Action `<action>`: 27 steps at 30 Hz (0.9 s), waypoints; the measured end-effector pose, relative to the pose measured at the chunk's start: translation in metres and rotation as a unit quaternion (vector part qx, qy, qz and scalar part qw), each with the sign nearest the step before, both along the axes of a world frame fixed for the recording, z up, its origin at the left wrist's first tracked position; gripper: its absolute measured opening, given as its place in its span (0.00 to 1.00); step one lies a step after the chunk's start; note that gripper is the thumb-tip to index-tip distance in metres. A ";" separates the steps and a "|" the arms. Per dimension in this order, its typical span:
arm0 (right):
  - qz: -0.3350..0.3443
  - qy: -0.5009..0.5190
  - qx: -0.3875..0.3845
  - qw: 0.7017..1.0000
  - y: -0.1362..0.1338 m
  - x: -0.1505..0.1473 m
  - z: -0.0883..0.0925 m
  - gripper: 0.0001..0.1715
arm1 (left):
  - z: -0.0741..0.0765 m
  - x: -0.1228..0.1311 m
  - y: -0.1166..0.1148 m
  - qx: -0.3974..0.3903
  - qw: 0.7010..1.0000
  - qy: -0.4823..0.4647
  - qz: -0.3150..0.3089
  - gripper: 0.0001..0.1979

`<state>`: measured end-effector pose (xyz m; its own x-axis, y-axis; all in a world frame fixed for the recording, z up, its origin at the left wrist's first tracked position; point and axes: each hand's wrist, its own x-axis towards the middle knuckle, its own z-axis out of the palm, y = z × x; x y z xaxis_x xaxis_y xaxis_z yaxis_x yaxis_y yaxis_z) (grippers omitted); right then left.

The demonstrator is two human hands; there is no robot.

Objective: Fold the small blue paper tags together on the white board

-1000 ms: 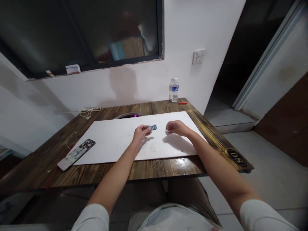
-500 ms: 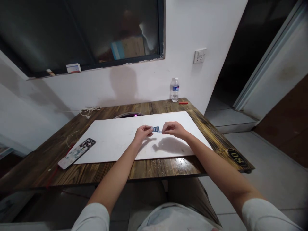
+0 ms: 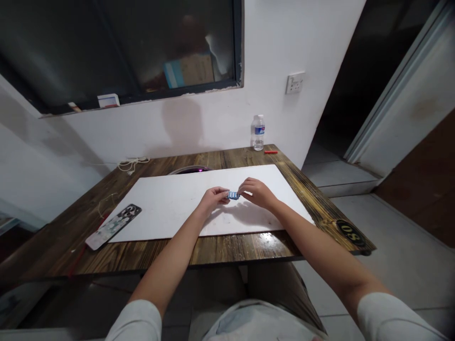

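Observation:
Above the white board [image 3: 170,203], my left hand [image 3: 212,198] pinches a small blue piece [image 3: 233,195] with a row of pale rectangular slots; its exact kind is too small to tell. At the piece's right end, my right hand [image 3: 256,191] has its thumb and forefinger closed, with the other fingers curled above. The fingertips hide both ends of the piece. Both hands cast shadows on the board below.
A patterned phone [image 3: 114,226] lies over the board's left edge on the wooden table [image 3: 227,249]. A water bottle [image 3: 259,133] stands by the wall, with a red stick-like object [image 3: 270,152] beside it. A white cable [image 3: 131,164] is coiled at the back left.
My hands have come closer together. The blue piece in my left hand has shifted slightly right and down and tilted, and now meets the fingers of my right hand, which held a thin striped bit.

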<state>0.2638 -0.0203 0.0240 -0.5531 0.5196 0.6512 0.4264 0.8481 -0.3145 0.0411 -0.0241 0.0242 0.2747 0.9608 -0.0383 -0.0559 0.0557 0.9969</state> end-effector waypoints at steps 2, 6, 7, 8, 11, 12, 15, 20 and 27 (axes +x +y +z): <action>-0.018 -0.024 0.019 0.999 -0.001 0.000 0.000 0.13 | 0.000 0.000 0.000 -0.007 1.000 -0.013 -0.008 0.20; -0.038 -0.060 0.033 0.997 -0.004 -0.001 -0.001 0.14 | -0.002 0.000 0.000 -0.006 1.000 -0.016 -0.020 0.19; -0.039 -0.065 0.036 0.996 -0.004 -0.002 -0.001 0.14 | -0.003 0.000 0.000 -0.006 1.000 -0.015 -0.021 0.19; -0.039 -0.069 0.040 0.996 -0.004 -0.002 -0.002 0.14 | -0.003 0.000 0.000 -0.005 1.000 -0.015 -0.021 0.20; -0.038 -0.079 0.046 0.995 -0.003 -0.003 -0.004 0.14 | -0.003 0.001 -0.001 -0.007 1.000 -0.018 -0.018 0.20; -0.037 -0.082 0.045 0.995 -0.003 -0.004 -0.005 0.14 | -0.003 0.001 -0.001 -0.007 1.000 -0.017 -0.016 0.20; -0.041 -0.094 0.046 0.994 -0.003 -0.003 -0.004 0.15 | -0.002 0.002 -0.001 0.005 1.000 -0.012 -0.003 0.18; -0.106 -0.115 0.140 0.978 -0.008 0.001 0.002 0.28 | -0.003 0.000 0.004 0.014 0.998 -0.017 0.063 0.18; -0.169 -0.144 0.198 0.955 -0.009 0.004 0.003 0.35 | 0.000 0.000 0.004 -0.020 0.992 -0.013 0.121 0.12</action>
<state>0.2676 -0.0294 0.0274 -0.5839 0.4441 0.6796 0.7168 0.6750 0.1747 0.0411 -0.0204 0.0243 0.0377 0.9966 -0.0730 -0.0975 0.0764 0.9923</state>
